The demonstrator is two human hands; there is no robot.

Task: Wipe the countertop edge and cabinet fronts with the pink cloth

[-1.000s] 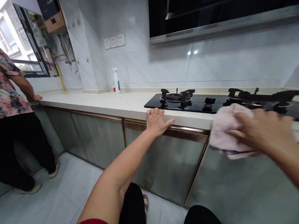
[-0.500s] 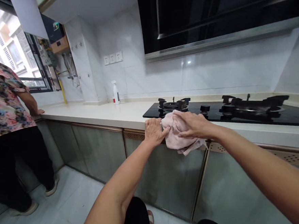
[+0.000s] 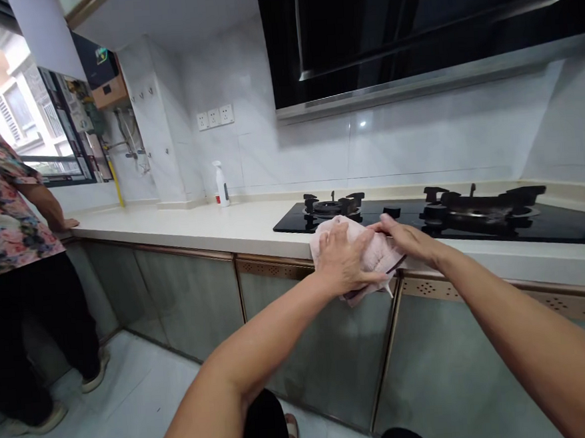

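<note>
A pale pink cloth (image 3: 378, 253) lies bunched over the front edge of the counter, by the near left corner of the black gas hob (image 3: 292, 220). Its lower part hangs in front of the cabinet, with a dark edge and a white tag showing. My left hand (image 3: 343, 259) rests on top of the cloth, fingers spread and thumb apart. At the cloth's right side my right hand (image 3: 408, 239) grips it, thumb on top; its other fingers are partly hidden.
A white spray bottle (image 3: 221, 185) stands on the counter (image 3: 172, 222) by the wall. Two burners with black pan supports (image 3: 482, 206) rise from the hob. The range hood (image 3: 409, 30) overhangs it. At far left, a person in a floral shirt (image 3: 6, 205) leans a hand on the counter.
My left hand has moved right, from the counter edge beside the cloth onto its top. My right hand has shifted to the cloth's right side. The view has turned slightly.
</note>
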